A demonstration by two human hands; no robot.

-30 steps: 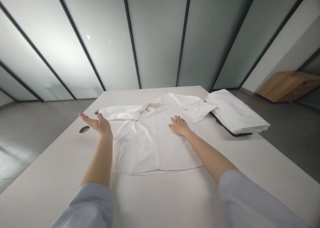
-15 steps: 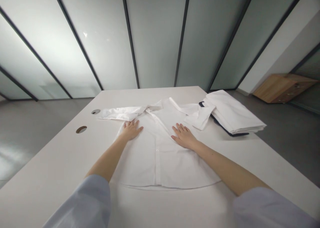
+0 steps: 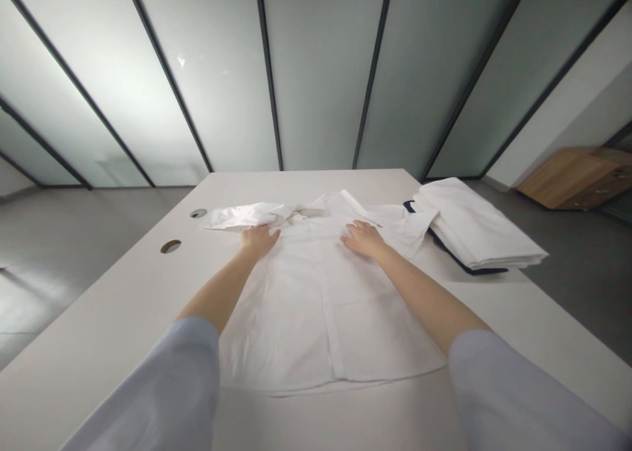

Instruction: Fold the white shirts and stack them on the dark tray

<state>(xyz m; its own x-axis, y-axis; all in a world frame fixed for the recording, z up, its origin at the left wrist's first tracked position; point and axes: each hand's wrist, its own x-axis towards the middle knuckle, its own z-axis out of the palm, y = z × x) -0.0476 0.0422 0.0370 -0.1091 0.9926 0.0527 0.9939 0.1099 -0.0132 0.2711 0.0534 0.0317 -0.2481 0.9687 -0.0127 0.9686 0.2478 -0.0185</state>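
Observation:
A white button-up shirt point(image 3: 320, 306) lies spread front-up on the white table point(image 3: 123, 319), collar away from me, sleeves out to both sides. My left hand point(image 3: 257, 240) rests flat on the shirt's left shoulder, fingers stretched out, just below the left sleeve point(image 3: 241, 215). My right hand point(image 3: 365, 238) lies flat on the right shoulder area, fingers apart, next to the right sleeve point(image 3: 402, 227). Neither hand holds anything.
A stack of folded white cloth point(image 3: 476, 224) sits at the table's right on a dark flat thing point(image 3: 469, 266). Two round cable holes point(image 3: 170, 246) are in the tabletop at the left. Frosted glass panels stand behind; a wooden cabinet point(image 3: 573, 178) is at the far right.
My left hand came down from the air at the left onto the shirt. Both hands have slid up the shirt toward the shoulders, and the shirt lies flatter.

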